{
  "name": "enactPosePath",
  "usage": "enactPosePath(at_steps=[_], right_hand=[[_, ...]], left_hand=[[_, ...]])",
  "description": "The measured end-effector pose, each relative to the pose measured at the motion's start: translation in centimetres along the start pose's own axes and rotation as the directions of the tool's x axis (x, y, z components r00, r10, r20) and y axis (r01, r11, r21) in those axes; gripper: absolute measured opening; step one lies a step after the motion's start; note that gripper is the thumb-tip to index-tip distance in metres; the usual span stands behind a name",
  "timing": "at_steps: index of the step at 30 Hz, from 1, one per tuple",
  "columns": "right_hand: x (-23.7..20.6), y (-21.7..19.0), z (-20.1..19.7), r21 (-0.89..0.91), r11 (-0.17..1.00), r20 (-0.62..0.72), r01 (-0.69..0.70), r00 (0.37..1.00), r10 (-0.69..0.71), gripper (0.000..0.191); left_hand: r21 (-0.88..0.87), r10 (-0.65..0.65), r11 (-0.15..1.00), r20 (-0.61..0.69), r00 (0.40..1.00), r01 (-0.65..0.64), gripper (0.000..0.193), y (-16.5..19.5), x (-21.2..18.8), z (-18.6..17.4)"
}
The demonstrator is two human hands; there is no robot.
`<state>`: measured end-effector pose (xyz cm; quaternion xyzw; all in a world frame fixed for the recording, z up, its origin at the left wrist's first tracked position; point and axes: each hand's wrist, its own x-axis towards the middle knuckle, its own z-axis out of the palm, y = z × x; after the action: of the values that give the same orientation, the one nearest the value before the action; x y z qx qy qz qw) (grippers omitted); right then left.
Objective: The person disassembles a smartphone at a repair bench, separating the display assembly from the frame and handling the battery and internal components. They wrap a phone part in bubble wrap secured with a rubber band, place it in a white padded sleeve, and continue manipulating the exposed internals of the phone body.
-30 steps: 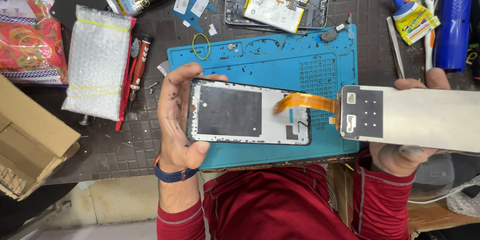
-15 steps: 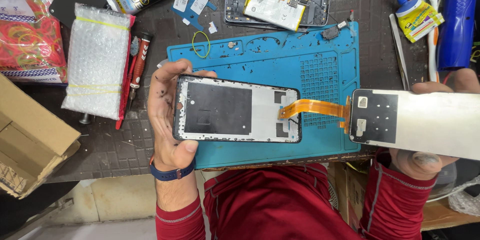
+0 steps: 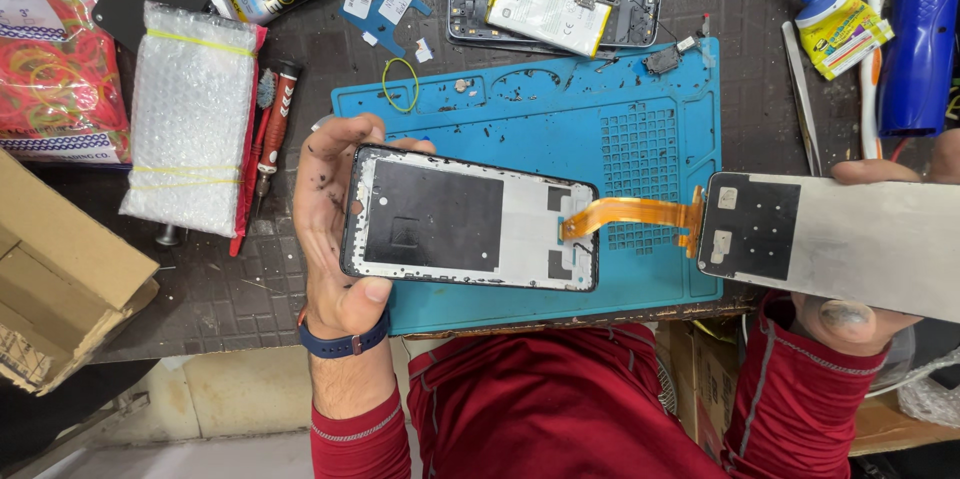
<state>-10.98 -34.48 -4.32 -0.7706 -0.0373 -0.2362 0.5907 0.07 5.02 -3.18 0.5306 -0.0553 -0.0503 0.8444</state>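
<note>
Head view: left hand [image 3: 335, 229], palm up, clasps the phone frame [image 3: 470, 219]; at 3 o'clock, right hand [image 3: 860, 309] pinches the display panel [image 3: 830, 239], its orange ribbon cable [image 3: 630, 211] between.

The phone frame [image 3: 470, 219] is a black-edged rectangle with a dark centre panel and pale metal around it, lying flat and lengthwise from left to right, inner face up, above the near edge of the blue mat. An orange ribbon cable [image 3: 632, 214] curves from its right end across a short gap to the display panel [image 3: 830, 239], a long silvery plate with a black patch at its left end, lying nearly level at the right.
</note>
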Motion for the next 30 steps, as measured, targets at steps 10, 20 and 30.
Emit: enactPosePath(at_steps=[10,20,30], right_hand=[[1.0,-1.1,1.2,0.060,0.998,0.043,-0.036,0.999,0.034,0.138],[2.8,-4.7,5.7,0.047,0.995,0.246,-0.091,0.966,0.076,0.138],[3.2,-5.1,8.2,0.167,0.973,0.320,-0.157,0.942,0.097,0.129]], left_hand=[[0.048,0.000,0.999,0.035,0.999,-0.002,0.099,0.0,-0.3,0.4],[-0.018,0.025,1.000,0.162,0.986,-0.023,0.088,0.6,-0.1,2.3],[-0.041,0.099,0.995,0.291,0.952,-0.091,0.070,0.6,-0.5,3.0]])
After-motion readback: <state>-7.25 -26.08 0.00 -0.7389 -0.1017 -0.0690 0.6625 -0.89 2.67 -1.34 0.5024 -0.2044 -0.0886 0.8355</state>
